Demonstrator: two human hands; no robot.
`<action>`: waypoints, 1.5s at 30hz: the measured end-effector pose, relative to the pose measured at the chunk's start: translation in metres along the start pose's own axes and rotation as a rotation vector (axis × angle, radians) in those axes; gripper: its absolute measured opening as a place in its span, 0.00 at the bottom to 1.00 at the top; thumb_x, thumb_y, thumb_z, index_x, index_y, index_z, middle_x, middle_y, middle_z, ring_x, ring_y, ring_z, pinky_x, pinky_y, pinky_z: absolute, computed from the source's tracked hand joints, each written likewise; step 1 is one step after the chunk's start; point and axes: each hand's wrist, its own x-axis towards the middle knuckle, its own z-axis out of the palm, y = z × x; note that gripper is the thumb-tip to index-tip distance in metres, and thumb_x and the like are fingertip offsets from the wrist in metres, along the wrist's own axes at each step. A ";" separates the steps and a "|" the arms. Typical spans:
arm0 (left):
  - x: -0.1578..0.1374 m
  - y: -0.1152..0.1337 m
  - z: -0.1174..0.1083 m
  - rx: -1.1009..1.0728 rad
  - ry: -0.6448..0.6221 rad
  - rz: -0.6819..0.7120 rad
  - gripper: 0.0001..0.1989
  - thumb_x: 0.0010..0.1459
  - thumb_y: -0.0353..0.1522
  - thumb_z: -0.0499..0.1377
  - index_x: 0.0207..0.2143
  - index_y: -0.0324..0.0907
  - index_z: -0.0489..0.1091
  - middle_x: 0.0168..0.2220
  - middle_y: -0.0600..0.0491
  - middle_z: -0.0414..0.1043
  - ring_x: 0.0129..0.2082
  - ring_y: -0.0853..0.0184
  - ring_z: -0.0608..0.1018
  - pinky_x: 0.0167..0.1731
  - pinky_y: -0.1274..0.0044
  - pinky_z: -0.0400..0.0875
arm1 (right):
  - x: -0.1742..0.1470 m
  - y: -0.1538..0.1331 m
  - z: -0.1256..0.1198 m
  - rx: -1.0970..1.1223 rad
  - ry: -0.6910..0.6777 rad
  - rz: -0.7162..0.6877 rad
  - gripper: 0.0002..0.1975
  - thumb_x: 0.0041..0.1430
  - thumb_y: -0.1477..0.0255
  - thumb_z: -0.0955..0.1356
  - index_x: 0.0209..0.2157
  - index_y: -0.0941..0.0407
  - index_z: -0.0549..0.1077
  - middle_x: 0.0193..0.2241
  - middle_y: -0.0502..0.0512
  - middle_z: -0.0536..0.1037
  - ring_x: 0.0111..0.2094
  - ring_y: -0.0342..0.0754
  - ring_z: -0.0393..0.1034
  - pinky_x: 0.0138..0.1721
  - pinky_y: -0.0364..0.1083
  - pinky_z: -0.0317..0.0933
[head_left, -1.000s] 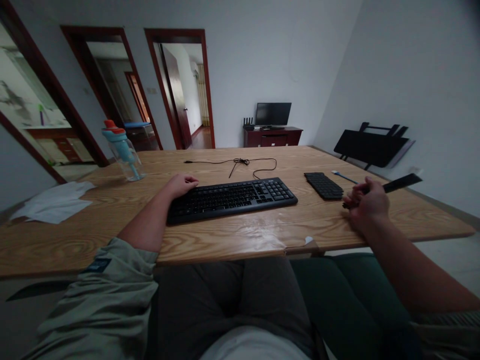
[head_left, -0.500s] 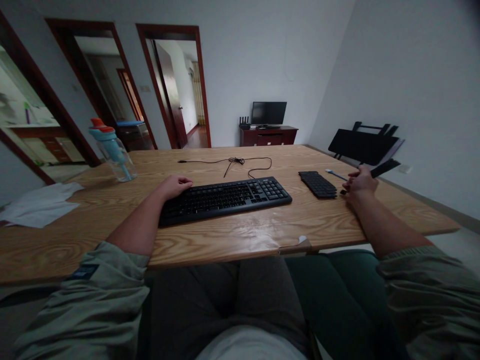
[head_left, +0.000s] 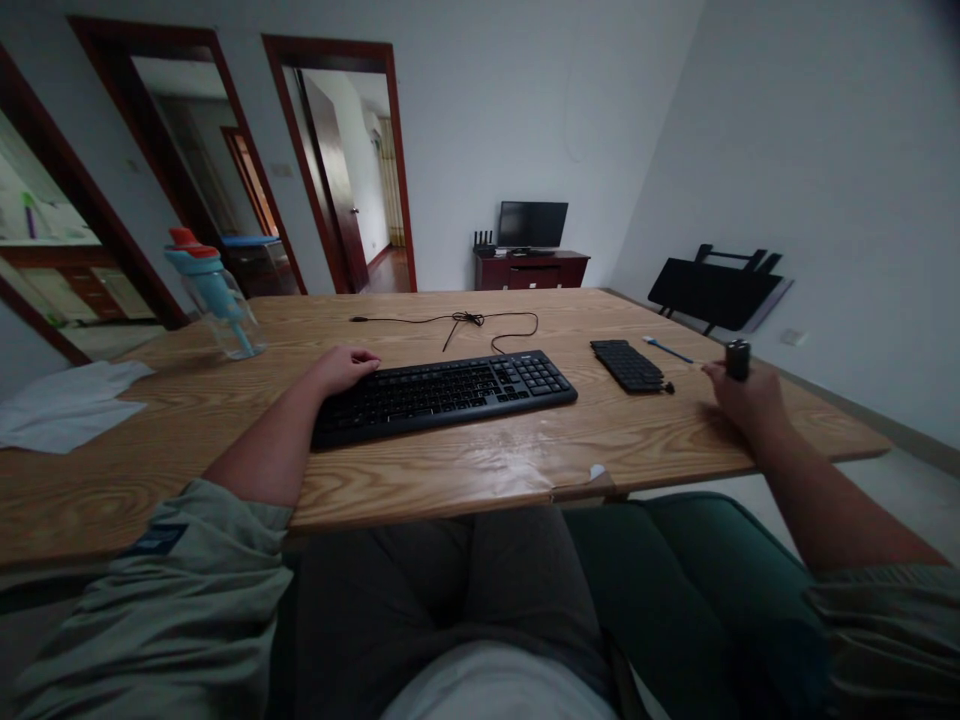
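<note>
A black keyboard (head_left: 450, 395) lies slightly slanted on the wooden table. My left hand (head_left: 346, 370) is at its upper left edge, fingers bent round it and partly hidden. Over the right side of the table, my right hand (head_left: 750, 395) is closed round a black stick-like tool (head_left: 738, 360); its end points towards me, so its kind does not show. Between the keyboard and that hand lies a block of black keycaps (head_left: 628, 366) in rows, with one small loose keycap (head_left: 669, 387) at its near right corner. A thin blue brush (head_left: 667, 348) lies behind them.
The keyboard's tied cable (head_left: 469, 319) runs across the table behind it. A clear bottle with a red and blue lid (head_left: 221, 300) stands at the left, near white tissues (head_left: 75, 405). A folded black table (head_left: 712, 290) leans by the right wall.
My right hand has moved right, away from the small keycap, and the black tool has turned from pointing sideways to end-on. My left hand stays at the keyboard. The view has shifted slightly.
</note>
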 end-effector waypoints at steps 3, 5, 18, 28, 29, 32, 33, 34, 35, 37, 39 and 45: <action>0.000 0.001 0.000 -0.012 0.002 -0.009 0.15 0.50 0.43 0.62 0.35 0.45 0.81 0.38 0.49 0.82 0.41 0.57 0.81 0.44 0.73 0.71 | -0.007 0.012 0.001 -0.202 -0.154 -0.158 0.11 0.56 0.67 0.68 0.39 0.56 0.78 0.39 0.66 0.79 0.43 0.59 0.73 0.44 0.52 0.62; -0.001 0.002 0.000 -0.018 0.014 -0.012 0.15 0.49 0.43 0.63 0.35 0.45 0.81 0.37 0.49 0.82 0.41 0.57 0.81 0.43 0.73 0.72 | -0.006 0.014 0.006 -0.268 -0.269 -0.256 0.14 0.56 0.69 0.67 0.43 0.56 0.78 0.40 0.65 0.80 0.43 0.60 0.73 0.44 0.53 0.63; -0.004 0.004 -0.003 -0.042 0.026 0.011 0.15 0.49 0.43 0.63 0.34 0.43 0.81 0.36 0.49 0.82 0.39 0.58 0.81 0.43 0.72 0.72 | 0.000 0.009 0.013 -0.457 -0.352 -0.304 0.10 0.50 0.69 0.72 0.36 0.56 0.78 0.32 0.65 0.78 0.31 0.56 0.69 0.33 0.51 0.57; -0.005 0.007 -0.004 -0.040 0.001 0.005 0.14 0.50 0.42 0.62 0.34 0.43 0.81 0.38 0.48 0.82 0.41 0.57 0.81 0.44 0.73 0.73 | 0.002 0.015 0.016 -0.467 -0.364 -0.425 0.13 0.55 0.66 0.70 0.40 0.58 0.80 0.39 0.65 0.78 0.37 0.56 0.71 0.38 0.50 0.60; -0.006 0.008 -0.004 -0.032 -0.002 0.002 0.14 0.51 0.41 0.61 0.35 0.43 0.81 0.39 0.48 0.82 0.41 0.58 0.81 0.44 0.73 0.73 | 0.003 0.016 0.016 -0.493 -0.371 -0.436 0.15 0.56 0.65 0.69 0.41 0.58 0.80 0.40 0.65 0.78 0.39 0.56 0.71 0.40 0.50 0.61; -0.007 0.009 -0.004 -0.010 -0.012 -0.007 0.14 0.53 0.40 0.60 0.37 0.43 0.81 0.39 0.49 0.82 0.41 0.58 0.81 0.44 0.73 0.73 | 0.003 0.019 0.017 -0.517 -0.384 -0.471 0.18 0.57 0.64 0.67 0.45 0.57 0.80 0.43 0.65 0.77 0.40 0.57 0.72 0.42 0.51 0.63; -0.007 0.009 -0.004 -0.006 -0.014 -0.007 0.14 0.53 0.40 0.60 0.37 0.42 0.81 0.39 0.49 0.82 0.41 0.58 0.81 0.45 0.72 0.73 | 0.003 0.020 0.017 -0.516 -0.386 -0.480 0.19 0.58 0.63 0.66 0.46 0.57 0.80 0.43 0.64 0.77 0.40 0.57 0.72 0.42 0.51 0.63; -0.007 0.009 -0.004 -0.004 -0.015 -0.006 0.14 0.54 0.40 0.60 0.38 0.42 0.81 0.39 0.49 0.82 0.41 0.58 0.81 0.45 0.72 0.73 | 0.003 0.021 0.017 -0.514 -0.384 -0.486 0.19 0.58 0.63 0.66 0.47 0.56 0.80 0.43 0.64 0.77 0.40 0.57 0.73 0.43 0.51 0.64; -0.007 0.009 -0.004 -0.005 -0.013 -0.002 0.14 0.53 0.39 0.61 0.38 0.42 0.81 0.39 0.49 0.82 0.41 0.58 0.81 0.45 0.72 0.73 | 0.003 0.021 0.017 -0.512 -0.383 -0.486 0.19 0.58 0.63 0.66 0.47 0.56 0.80 0.43 0.64 0.77 0.39 0.57 0.73 0.43 0.51 0.64; -0.006 0.008 -0.003 -0.015 -0.007 0.010 0.13 0.53 0.38 0.61 0.37 0.42 0.81 0.39 0.49 0.82 0.42 0.58 0.81 0.46 0.72 0.73 | 0.004 0.022 0.018 -0.509 -0.379 -0.483 0.19 0.58 0.64 0.66 0.47 0.55 0.80 0.43 0.63 0.78 0.39 0.58 0.74 0.42 0.51 0.65; -0.006 0.008 -0.003 -0.022 -0.009 0.011 0.13 0.53 0.37 0.61 0.37 0.42 0.81 0.39 0.49 0.82 0.42 0.58 0.81 0.46 0.72 0.73 | 0.005 0.023 0.019 -0.504 -0.382 -0.494 0.19 0.57 0.64 0.66 0.46 0.55 0.80 0.43 0.63 0.78 0.39 0.59 0.74 0.41 0.52 0.65; -0.004 0.006 -0.002 -0.009 -0.017 0.002 0.13 0.55 0.37 0.60 0.39 0.41 0.81 0.39 0.48 0.82 0.41 0.59 0.81 0.45 0.73 0.73 | 0.010 0.031 0.021 -0.429 -0.345 -0.417 0.21 0.53 0.64 0.67 0.48 0.54 0.78 0.38 0.61 0.81 0.37 0.60 0.75 0.37 0.52 0.67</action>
